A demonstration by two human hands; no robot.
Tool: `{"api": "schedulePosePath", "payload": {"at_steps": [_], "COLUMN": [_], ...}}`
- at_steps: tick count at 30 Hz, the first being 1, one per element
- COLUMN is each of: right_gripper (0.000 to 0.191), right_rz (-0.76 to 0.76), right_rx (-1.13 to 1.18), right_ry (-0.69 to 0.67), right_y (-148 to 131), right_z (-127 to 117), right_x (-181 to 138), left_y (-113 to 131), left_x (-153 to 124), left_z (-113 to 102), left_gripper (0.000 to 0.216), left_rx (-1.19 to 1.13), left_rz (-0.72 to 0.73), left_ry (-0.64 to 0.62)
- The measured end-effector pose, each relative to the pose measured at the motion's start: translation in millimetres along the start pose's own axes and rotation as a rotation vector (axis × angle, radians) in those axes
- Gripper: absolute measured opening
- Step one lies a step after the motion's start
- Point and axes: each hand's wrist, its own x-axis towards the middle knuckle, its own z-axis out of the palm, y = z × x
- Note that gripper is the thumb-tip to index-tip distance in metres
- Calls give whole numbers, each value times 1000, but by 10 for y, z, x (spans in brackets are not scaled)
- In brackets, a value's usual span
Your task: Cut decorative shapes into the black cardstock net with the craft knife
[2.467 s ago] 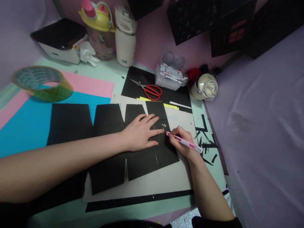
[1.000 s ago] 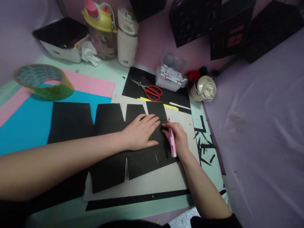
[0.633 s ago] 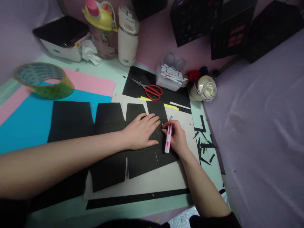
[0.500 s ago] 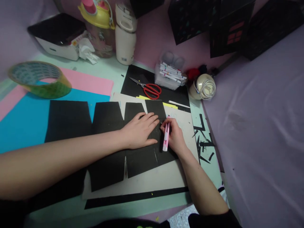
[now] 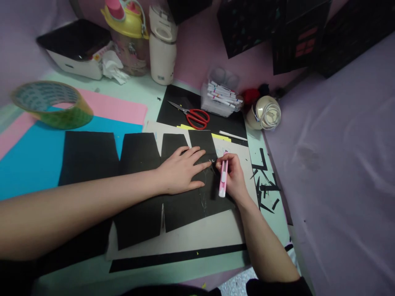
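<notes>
My left hand (image 5: pixel 185 170) lies flat with spread fingers on a black paper sheet (image 5: pixel 138 222), pressing its right part. Wedge-shaped notches divide the sheet's upper edge into flaps, and a narrow slit shows at its lower edge. Closed around a pink utility knife (image 5: pixel 224 176), my right hand (image 5: pixel 233 172) rests at the sheet's right side. The knife's tip is hidden by my fingers. Pale lines and small marks show on the black paper near my left fingertips. Under the sheet lies a pale grey board (image 5: pixel 191 238).
Red-handled scissors (image 5: pixel 197 118), a marker box (image 5: pixel 219 98) and a white pen (image 5: pixel 233 135) lie beyond the sheet. Black offcuts (image 5: pixel 267 187) are scattered at right. A large tape roll (image 5: pixel 68 115) sits on blue paper (image 5: pixel 31 164). Bottles (image 5: pixel 162 57) and a printer-like device (image 5: pixel 74 61) stand behind.
My right hand has shifted slightly to the right with the utility knife. Small pale marks now show by my left index fingertip. My left hand stays nearly in place.
</notes>
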Motion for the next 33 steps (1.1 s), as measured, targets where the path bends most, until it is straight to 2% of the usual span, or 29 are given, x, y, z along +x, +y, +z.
{"api": "schedulePosePath", "payload": {"at_steps": [4, 10, 16, 22, 25, 30, 33], "right_gripper": [15, 12, 12, 17, 19, 14, 14], "right_rz": [-7, 20, 49, 21, 10, 21, 45], "right_rx": [25, -41, 6, 117, 67, -172, -130], "right_ry": [-11, -187, -222, -102, -18, 224, 237], "right_y": [-60, -133, -179, -197, -194, -164, -143], "right_z": [-25, -94, -147, -268, -349, -385, -393], "right_x": [-24, -66, -73, -37, -13, -6, -13], "left_y": [-1, 4, 14, 9, 5, 4, 3], "left_x": [-3, 0, 10, 9, 7, 6, 5], "left_z": [-1, -12, -27, -21, -18, -14, -9], "left_gripper": [62, 55, 53, 53, 52, 53, 53], "left_rx": [-7, -17, -13, -27, -18, -14, -27], "left_rz": [-2, 3, 1, -1, 4, 12, 11], "left_ry": [-5, -21, -33, -40, -37, -26, -17]}}
